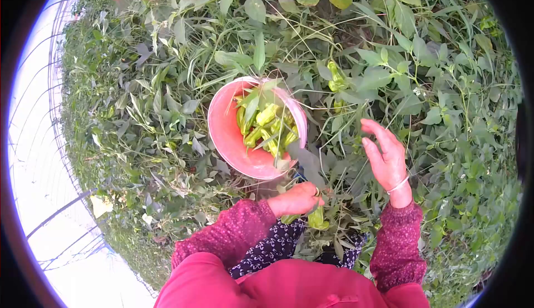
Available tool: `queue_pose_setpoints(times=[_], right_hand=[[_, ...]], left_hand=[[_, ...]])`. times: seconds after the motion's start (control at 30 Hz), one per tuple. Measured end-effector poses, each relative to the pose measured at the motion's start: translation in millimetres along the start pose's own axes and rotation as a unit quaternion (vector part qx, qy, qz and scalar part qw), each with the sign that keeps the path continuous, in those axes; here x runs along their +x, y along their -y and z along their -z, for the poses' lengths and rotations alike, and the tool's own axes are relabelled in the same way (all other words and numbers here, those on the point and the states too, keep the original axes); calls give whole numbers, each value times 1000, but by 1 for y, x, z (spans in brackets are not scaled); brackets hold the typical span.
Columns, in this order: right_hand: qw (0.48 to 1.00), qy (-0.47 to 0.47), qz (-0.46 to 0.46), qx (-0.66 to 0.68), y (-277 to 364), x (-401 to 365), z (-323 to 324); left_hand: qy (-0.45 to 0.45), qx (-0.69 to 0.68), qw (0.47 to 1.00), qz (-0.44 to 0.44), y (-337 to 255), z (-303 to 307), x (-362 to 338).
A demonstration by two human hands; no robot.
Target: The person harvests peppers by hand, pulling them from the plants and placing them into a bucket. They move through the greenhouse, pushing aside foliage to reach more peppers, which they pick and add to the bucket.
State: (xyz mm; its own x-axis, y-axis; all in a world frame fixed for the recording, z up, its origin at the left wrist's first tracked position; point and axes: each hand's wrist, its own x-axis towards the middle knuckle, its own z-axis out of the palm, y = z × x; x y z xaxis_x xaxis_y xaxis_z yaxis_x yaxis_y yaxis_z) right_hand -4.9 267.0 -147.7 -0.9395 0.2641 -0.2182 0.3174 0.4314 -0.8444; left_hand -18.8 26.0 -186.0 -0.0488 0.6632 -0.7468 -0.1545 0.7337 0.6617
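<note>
My left hand (297, 198) is closed around a pepper plant stem (324, 193), just below the bucket in the view. A light green pepper (318, 218) hangs right beneath its fingers, and part of another shows under the palm. To the right, my right hand (387, 163) is raised over the leaves, thumb and fingers apart, with nothing in it. A pink bucket (222, 120) stands tilted among the plants. Inside it lie several green peppers (268, 114) with some leaves on top.
Dense pepper plants and grass (161, 102) surround me. More green peppers (336, 77) hang on a plant right of the bucket. Thin stems cross near the bucket's rim. A bright sheet wall with curved bars (41, 141) runs along the left.
</note>
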Motion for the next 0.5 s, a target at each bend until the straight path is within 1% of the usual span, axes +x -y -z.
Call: queue_pose_setpoints(times=[0.03,0.07,0.1,0.13,0.17,0.2,0.23,0.27,0.33,0.43,0.47,0.5], right_hand=[[993,54,40,94,11,-10,-5],[976,160,44,138,16,-19,-8],[960,240,49,136,15,-28,-18],[952,284,68,96,8,-40,-29],[951,292,94,45,-4,-51,-40],[939,322,2,124,-7,-60,-40],[912,346,-90,201,-8,-67,-41],[908,368,-92,175,-10,-71,-42],[899,409,-103,121,-15,-80,-41],[930,364,-40,-36,-29,-100,-52],[949,312,-19,-35,-28,-104,-56],[949,308,-16,-58,-26,-105,-55]], left_hand=[[22,27,999,7,-1,-7,4],[45,-23,999,-22,-4,-9,4],[66,-71,994,-52,-11,-7,4],[87,-119,986,-80,-16,-5,5],[103,-206,956,-180,-17,-4,10],[95,-185,957,-200,-8,-13,16],[88,-164,958,-220,3,-21,19],[104,-136,964,-203,2,-19,16],[141,-81,971,-173,-6,-10,7],[169,31,984,-46,-18,1,2],[79,55,979,-181,-7,-6,3],[44,-18,988,-148,15,-20,6]])
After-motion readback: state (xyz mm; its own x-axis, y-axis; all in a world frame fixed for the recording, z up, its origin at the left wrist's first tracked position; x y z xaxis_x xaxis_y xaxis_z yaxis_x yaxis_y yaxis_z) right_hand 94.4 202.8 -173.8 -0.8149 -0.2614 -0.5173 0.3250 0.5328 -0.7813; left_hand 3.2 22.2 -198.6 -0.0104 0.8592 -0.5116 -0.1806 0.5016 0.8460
